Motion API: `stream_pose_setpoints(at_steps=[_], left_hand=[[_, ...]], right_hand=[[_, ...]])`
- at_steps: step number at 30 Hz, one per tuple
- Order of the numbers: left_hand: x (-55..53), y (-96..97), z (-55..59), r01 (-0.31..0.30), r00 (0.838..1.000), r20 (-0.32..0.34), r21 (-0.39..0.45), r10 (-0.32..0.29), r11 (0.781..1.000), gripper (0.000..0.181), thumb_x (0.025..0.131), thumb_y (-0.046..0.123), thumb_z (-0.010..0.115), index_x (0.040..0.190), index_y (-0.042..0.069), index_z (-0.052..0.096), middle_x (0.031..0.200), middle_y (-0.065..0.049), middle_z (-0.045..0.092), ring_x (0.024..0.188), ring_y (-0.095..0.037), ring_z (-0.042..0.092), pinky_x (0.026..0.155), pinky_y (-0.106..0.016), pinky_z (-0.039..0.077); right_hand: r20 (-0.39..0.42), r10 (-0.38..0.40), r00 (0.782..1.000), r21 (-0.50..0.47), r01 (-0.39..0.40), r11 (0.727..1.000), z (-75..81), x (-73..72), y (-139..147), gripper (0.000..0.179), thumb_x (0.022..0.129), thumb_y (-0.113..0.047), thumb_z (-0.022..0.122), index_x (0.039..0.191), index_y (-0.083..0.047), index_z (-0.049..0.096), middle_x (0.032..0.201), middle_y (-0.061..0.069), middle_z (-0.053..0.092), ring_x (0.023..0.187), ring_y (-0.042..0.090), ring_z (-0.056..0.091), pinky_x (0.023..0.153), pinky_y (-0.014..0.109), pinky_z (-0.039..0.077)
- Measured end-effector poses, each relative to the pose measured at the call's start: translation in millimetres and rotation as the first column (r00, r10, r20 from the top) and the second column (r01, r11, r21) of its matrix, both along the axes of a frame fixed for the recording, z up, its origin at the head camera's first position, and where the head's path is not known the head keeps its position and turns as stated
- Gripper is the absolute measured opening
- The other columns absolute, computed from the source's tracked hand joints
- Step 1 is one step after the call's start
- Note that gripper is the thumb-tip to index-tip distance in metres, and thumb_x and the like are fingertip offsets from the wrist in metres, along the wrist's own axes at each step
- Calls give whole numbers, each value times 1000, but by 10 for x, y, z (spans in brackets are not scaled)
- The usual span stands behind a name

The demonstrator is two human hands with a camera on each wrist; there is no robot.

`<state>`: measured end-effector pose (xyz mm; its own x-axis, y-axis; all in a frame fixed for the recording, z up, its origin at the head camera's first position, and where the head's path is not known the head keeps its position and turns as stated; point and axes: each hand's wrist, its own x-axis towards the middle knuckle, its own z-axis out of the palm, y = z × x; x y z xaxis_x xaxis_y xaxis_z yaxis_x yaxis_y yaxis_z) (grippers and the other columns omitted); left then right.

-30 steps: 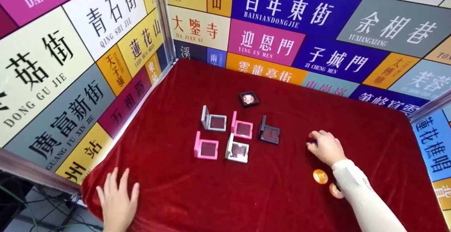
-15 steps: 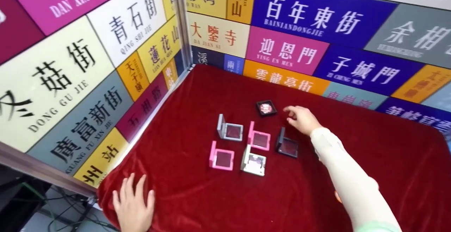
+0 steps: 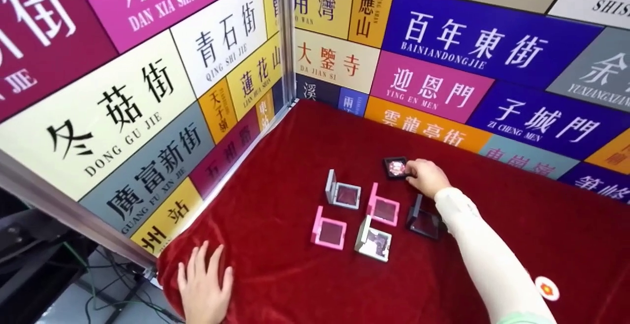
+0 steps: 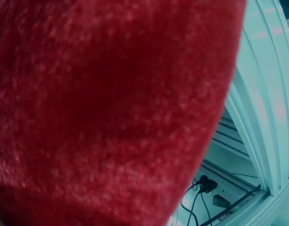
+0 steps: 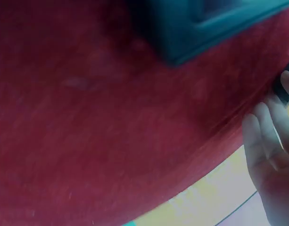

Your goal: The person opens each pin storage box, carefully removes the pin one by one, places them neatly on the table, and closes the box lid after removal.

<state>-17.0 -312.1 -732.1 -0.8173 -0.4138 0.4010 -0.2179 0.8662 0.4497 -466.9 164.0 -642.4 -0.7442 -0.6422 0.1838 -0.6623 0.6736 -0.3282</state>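
In the head view my right hand (image 3: 427,176) is at the right side of a small black square case (image 3: 395,167) with a round red-and-white piece in it. Thumb and fingertips pinch the case's edge; the right wrist view shows the hand (image 5: 274,150) with a dark bit of it between them. Nearest this hand stands a dark flip-lid case (image 3: 424,221), lid up. My left hand (image 3: 205,277) lies flat with fingers spread on the red cloth (image 3: 275,284) at the near left corner, holding nothing.
Left of the dark case stand more lidded cases, lids raised: a grey one (image 3: 347,195), pink ones (image 3: 329,233) and a pale one (image 3: 375,244). A round badge (image 3: 547,288) lies beside the right sleeve. Sign-covered panels (image 3: 435,85) border the table; cables (image 3: 113,284) hang beyond its left edge.
My right hand has left a small blue piece at the right, moved back and left across the cloth, and reached the black case. My left hand stays at the corner. The head view has turned left.
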Motion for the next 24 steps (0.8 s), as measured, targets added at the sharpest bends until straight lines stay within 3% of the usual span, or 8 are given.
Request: stream_pose_setpoints(at_steps=[5, 8, 11, 14, 17, 20, 22, 24], left_hand=[[-27, -32, 31, 34, 999, -33, -15, -34, 999, 53, 99, 34, 68, 147, 12, 64, 162, -20, 46, 152, -45, 35, 121, -74, 13], [-8, -36, 33, 30, 999, -22, -1, -30, 1000, 52, 99, 33, 68, 147, 12, 64, 162, -20, 45, 152, -45, 34, 122, -73, 11], [11, -23, 25, 26, 1000, 0, 19, -26, 999, 52, 101, 33, 67, 148, 13, 63, 164, -19, 44, 153, -45, 32, 124, -71, 8], [41, -21, 8, 25, 1000, -9, 27, -25, 999, 52, 101, 34, 67, 148, 14, 63, 163, -19, 45, 153, -45, 33, 125, -69, 8], [52, -17, -11, 28, 999, -31, 33, -27, 999, 51, 99, 32, 68, 146, 13, 64, 162, -19, 46, 152, -45, 34, 125, -69, 9], [59, -15, -3, 28, 999, -37, 54, -26, 998, 51, 98, 31, 69, 146, 12, 64, 163, -19, 46, 153, -44, 34, 125, -70, 7], [73, 22, 62, 31, 999, -36, 81, -28, 996, 52, 99, 28, 69, 147, 9, 62, 164, -19, 44, 155, -43, 33, 124, -73, 1], [110, 133, 224, 37, 996, -81, 130, -27, 991, 51, 99, 22, 71, 146, 4, 61, 162, -19, 47, 153, -43, 35, 122, -76, -3]], right_hand=[[-87, -17, 996, -33, 14, 999, 263, 241, 206, 18, 87, 2, 83, 99, -4, 71, 87, 8, 59, 79, 30, 59, 73, 51, 50], [-128, -29, 991, -120, 14, 993, 490, 506, 310, 19, 89, 3, 82, 103, -5, 73, 90, 7, 63, 80, 27, 62, 74, 48, 52], [-194, -26, 981, -241, -22, 970, 699, 914, 438, 23, 88, 7, 83, 105, -5, 74, 91, 6, 66, 80, 22, 64, 74, 39, 53], [-282, 3, 959, -333, -101, 938, 828, 1422, 581, 30, 82, 13, 84, 104, -5, 75, 92, 4, 68, 80, 19, 63, 75, 27, 50], [-337, 21, 941, -379, -156, 912, 822, 1963, 768, 36, 78, 16, 85, 104, -6, 76, 97, 2, 70, 83, 19, 64, 80, 18, 48], [-348, -8, 937, -394, -139, 909, 775, 2425, 929, 38, 77, 16, 86, 106, -7, 77, 102, 0, 71, 86, 18, 64, 84, 16, 48], [-349, -51, 936, -411, -104, 906, 739, 2676, 1029, 38, 77, 14, 86, 107, -7, 78, 104, 1, 71, 89, 18, 65, 86, 15, 48], [-361, -94, 928, -411, -68, 909, 712, 2894, 1118, 35, 78, 11, 85, 107, -8, 78, 105, 0, 71, 89, 16, 65, 87, 14, 47]])
